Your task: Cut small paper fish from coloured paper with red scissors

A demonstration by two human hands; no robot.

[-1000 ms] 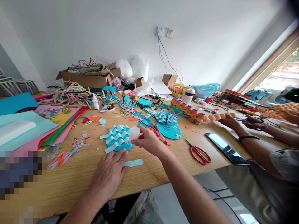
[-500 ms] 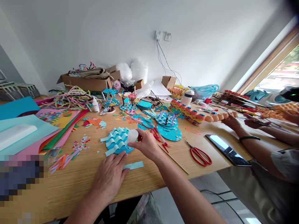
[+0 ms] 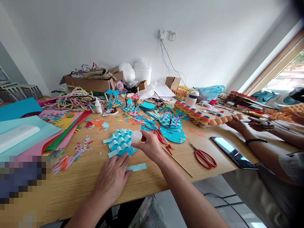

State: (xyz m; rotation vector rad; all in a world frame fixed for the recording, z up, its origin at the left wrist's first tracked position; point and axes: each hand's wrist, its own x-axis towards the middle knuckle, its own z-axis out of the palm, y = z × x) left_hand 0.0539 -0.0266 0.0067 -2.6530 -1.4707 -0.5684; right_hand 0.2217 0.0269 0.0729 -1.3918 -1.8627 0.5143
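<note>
A blue paper disc [image 3: 123, 151] lies on the table, with wavy light-blue paper strips [image 3: 120, 138] across it and their flat ends sticking out at its left. My right hand [image 3: 150, 145] grips a small white glue bottle [image 3: 136, 137], tilted over the right side of the disc, its rounded base towards me and its tip hidden. My left hand [image 3: 116, 171] lies flat with fingers stretched out, fingertips on the disc's near edge. Its thumb touches a loose light-blue strip [image 3: 138, 167] on the table.
Red-handled scissors [image 3: 204, 158], a thin wooden stick [image 3: 178, 161] and a tablet [image 3: 232, 152] lie at the right. A co-worker's hands [image 3: 237, 123] are beyond the tablet. Coloured paper sheets [image 3: 54, 136] and another white bottle [image 3: 98, 106] are left. Finished-looking blue discs [image 3: 173, 134] sit behind.
The whole view has shifted slightly. My right hand still holds the glue bottle over the disc's right side, and my left hand stays at the near edge.
</note>
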